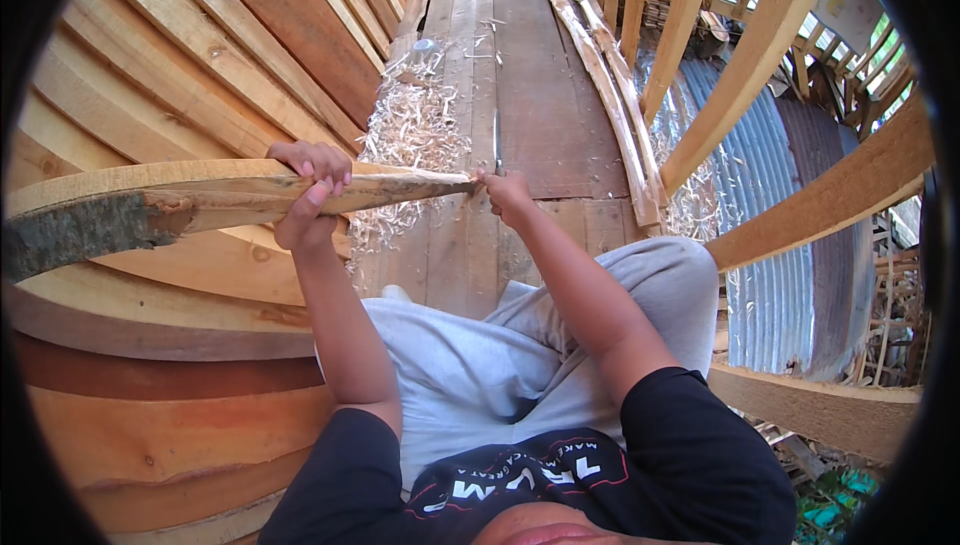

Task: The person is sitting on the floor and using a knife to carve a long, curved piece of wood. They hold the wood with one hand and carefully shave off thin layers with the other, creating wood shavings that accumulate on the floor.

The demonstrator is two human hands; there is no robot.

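A long piece of wood (pixel 225 185), with bark on its left part and a whittled, tapering right end, lies across in front of me. My left hand (pixel 312 190) is closed round it, fingers over the top and thumb on the near side. At the pointed tip, my right hand (pixel 508 197) is closed round the handle of a knife. The thin knife blade (pixel 497 137) sticks out from the fist away from me, seen nearly edge-on. Most of the handle is hidden by the fingers, and I cannot tell whether the blade touches the wood.
Pale wood shavings (pixel 415 125) cover the plank floor (pixel 545 125) beyond the wood, near a small clear cup-like object (pixel 426 47). Two peeled poles (pixel 605 75) lie along the right. Boards (pixel 200 55) form the left wall; wooden slats (pixel 745 65) and corrugated metal sheeting (pixel 770 245) stand right.
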